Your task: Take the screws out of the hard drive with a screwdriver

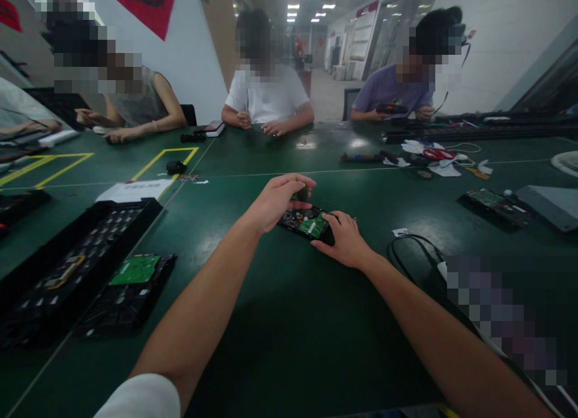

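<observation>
Holding a hard drive (294,219) flat on the green counter (289,327), circuit side up, approx. centre of view, straight ahead of the person. Right hand (345,242) clamps the near-right corner with fingers wrapped over the edge: grip closed on the drive, prob. to stop it sliding. Left hand (276,202) sits over the far edge, fingers curled shut round a small dark object (301,193). It is poss. a tool, but too small & blurred to say. Board side faces up, likely so the green PCB (314,225) can be reached from above. To the left lies a long black tray (67,267) w/ a second drive (130,288) just beside it, also board up, well apart from the held one. To the right a black cable (409,246) loops near the right forearm, w/ another drive (492,202) further off. Co-workers (266,96) sit along the far side, hands on their own items.
</observation>
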{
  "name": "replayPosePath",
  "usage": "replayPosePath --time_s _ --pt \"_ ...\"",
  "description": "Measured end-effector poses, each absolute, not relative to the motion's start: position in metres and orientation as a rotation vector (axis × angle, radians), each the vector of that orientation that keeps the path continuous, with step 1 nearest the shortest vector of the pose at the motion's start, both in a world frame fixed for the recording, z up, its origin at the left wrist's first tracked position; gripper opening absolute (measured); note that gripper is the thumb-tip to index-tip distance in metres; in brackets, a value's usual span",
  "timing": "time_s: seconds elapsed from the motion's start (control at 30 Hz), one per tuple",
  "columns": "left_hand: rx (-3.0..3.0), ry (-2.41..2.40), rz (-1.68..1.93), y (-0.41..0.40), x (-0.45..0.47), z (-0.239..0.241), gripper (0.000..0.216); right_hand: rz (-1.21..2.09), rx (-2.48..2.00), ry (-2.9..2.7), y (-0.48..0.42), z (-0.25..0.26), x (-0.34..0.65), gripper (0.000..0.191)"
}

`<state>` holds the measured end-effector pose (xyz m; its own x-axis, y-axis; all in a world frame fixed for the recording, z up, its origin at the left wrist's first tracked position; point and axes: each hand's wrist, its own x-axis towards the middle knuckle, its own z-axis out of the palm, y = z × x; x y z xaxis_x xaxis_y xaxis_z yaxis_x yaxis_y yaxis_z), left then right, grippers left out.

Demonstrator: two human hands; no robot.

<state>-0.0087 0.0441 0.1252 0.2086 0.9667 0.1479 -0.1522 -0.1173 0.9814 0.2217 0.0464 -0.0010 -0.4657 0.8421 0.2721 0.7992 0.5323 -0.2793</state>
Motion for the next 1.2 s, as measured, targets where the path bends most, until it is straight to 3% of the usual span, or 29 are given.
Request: replayPosePath --time_s 0.5,1.2 --pt "1.444 1.026 1.202 0.046 -0.01 0.12 0.028 0.169 -1.358 -2.39 0.044 0.003 0.22 0.08" --pt "1.392 1.003 1.186 0.04 -0.008 0.13 0.016 0.17 -1.353 -2.376 0.044 0.001 0.22 0.08"
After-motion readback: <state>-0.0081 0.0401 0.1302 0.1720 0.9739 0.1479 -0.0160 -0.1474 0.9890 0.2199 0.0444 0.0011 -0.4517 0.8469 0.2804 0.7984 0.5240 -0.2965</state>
